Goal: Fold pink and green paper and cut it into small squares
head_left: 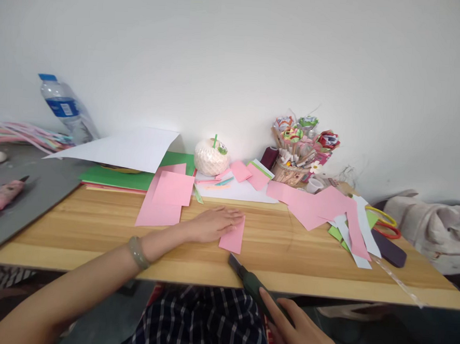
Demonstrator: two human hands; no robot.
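Observation:
My left hand [214,225] lies flat with fingers stretched across the upper part of a small folded-looking pink paper [232,243] on the wooden table. A bangle circles that wrist. In my right hand [302,324] is a dark green utility knife [252,284], its blade pointing up and left. The blade tip is just below the paper's lower edge, apart from it as far as I can see. Beside my left forearm lie larger pink sheets [170,190].
Behind stand a white foam-netted ball [211,157] and a basket of paper flowers [290,171]. Paper offcuts [325,204], scissors [390,231] and a dark phone-like slab [389,248] lie right. Green paper [115,178], a white sheet [130,148] and a bottle [65,109] are left.

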